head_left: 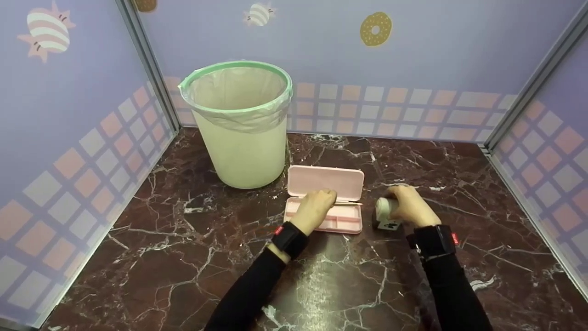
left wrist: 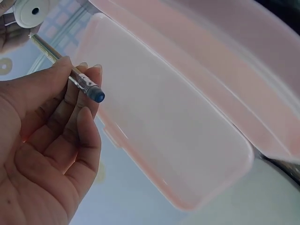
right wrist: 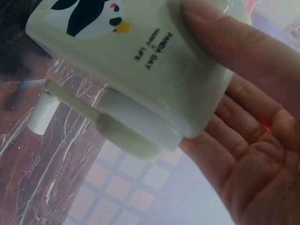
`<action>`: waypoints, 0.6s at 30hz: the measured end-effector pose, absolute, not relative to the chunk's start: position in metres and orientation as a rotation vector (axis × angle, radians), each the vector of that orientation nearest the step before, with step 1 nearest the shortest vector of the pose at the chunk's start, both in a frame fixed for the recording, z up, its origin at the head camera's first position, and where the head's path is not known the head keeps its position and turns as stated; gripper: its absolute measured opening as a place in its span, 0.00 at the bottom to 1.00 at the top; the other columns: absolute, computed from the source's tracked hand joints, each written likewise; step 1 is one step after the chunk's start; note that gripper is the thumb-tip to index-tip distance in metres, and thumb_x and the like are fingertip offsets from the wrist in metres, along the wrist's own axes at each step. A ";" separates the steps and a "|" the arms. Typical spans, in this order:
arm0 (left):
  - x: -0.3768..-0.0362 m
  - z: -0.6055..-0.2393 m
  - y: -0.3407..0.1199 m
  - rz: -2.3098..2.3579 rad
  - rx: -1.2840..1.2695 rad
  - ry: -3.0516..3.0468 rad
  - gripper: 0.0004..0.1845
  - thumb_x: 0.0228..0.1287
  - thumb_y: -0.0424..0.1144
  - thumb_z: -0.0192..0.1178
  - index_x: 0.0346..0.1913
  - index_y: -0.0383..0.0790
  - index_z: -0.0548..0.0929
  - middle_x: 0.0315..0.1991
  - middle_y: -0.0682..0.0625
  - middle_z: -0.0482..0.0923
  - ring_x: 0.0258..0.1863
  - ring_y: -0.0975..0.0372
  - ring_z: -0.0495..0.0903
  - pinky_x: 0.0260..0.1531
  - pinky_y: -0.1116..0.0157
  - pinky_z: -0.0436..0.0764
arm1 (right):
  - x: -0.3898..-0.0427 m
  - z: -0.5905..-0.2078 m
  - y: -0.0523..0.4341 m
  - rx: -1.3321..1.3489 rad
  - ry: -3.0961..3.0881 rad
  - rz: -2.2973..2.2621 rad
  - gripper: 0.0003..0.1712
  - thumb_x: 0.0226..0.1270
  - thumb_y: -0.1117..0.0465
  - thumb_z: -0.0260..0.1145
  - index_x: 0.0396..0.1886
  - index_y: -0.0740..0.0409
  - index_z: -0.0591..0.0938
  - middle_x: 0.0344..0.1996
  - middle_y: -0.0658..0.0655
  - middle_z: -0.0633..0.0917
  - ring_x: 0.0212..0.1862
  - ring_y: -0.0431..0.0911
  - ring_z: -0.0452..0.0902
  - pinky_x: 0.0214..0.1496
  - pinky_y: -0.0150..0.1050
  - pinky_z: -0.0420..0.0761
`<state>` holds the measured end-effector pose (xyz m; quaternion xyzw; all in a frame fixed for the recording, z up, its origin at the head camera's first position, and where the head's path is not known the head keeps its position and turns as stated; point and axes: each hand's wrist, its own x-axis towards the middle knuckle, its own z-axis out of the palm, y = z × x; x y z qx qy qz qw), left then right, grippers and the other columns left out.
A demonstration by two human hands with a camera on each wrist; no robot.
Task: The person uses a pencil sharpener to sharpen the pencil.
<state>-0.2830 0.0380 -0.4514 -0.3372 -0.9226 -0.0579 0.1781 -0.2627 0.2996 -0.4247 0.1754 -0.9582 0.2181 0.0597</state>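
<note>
My left hand (head_left: 316,209) pinches a pencil (left wrist: 50,52) between thumb and fingers, near its blue eraser end. The pencil's tip points right, toward a pale green hand-crank pencil sharpener (head_left: 387,212) with a panda print. My right hand (head_left: 412,206) grips the sharpener's body, thumb on one side and fingers on the other. A folded crank handle (right wrist: 72,101) shows at its end in the right wrist view. In the left wrist view, the sharpener's round face with a dark hole (left wrist: 32,11) lies close to the pencil tip; a gap is visible. Beneath my left hand, a pink pencil case (head_left: 326,181) lies open.
A tall pale bin (head_left: 248,154) with a green rim and plastic liner stands at the back left. Dark red marble-patterned tabletop (head_left: 151,271) surrounds everything. Purple panels (head_left: 330,50) with printed tiles close in the back and both sides.
</note>
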 end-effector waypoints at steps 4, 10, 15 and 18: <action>-0.283 -0.452 0.050 -0.142 -0.973 -2.603 0.06 0.55 0.27 0.60 0.33 0.41 0.79 0.31 0.52 0.84 0.30 0.59 0.84 0.30 0.64 0.82 | -0.263 -0.425 0.299 0.535 -2.888 0.653 0.26 0.27 0.75 0.76 0.38 0.70 0.84 0.34 0.65 0.87 0.38 0.58 0.81 0.46 0.54 0.79; -0.285 -0.455 0.065 -0.111 -0.971 -2.598 0.07 0.53 0.28 0.62 0.33 0.43 0.80 0.31 0.53 0.84 0.30 0.60 0.85 0.30 0.65 0.82 | -0.262 -0.423 0.299 0.529 -2.910 0.677 0.26 0.30 0.76 0.75 0.39 0.70 0.85 0.35 0.66 0.87 0.39 0.58 0.81 0.47 0.54 0.79; -0.286 -0.456 0.073 -0.130 -0.950 -2.589 0.03 0.58 0.31 0.59 0.33 0.41 0.82 0.31 0.52 0.86 0.30 0.59 0.86 0.29 0.64 0.83 | -0.262 -0.424 0.299 0.520 -2.924 0.707 0.26 0.31 0.77 0.73 0.40 0.70 0.85 0.36 0.66 0.88 0.39 0.57 0.82 0.46 0.53 0.79; -0.286 -0.457 0.076 -0.106 -0.948 -2.586 0.04 0.59 0.31 0.59 0.34 0.42 0.82 0.32 0.53 0.86 0.30 0.59 0.86 0.30 0.65 0.83 | -0.262 -0.425 0.299 0.509 -2.927 0.700 0.26 0.32 0.77 0.72 0.40 0.70 0.85 0.35 0.66 0.88 0.39 0.56 0.81 0.45 0.52 0.79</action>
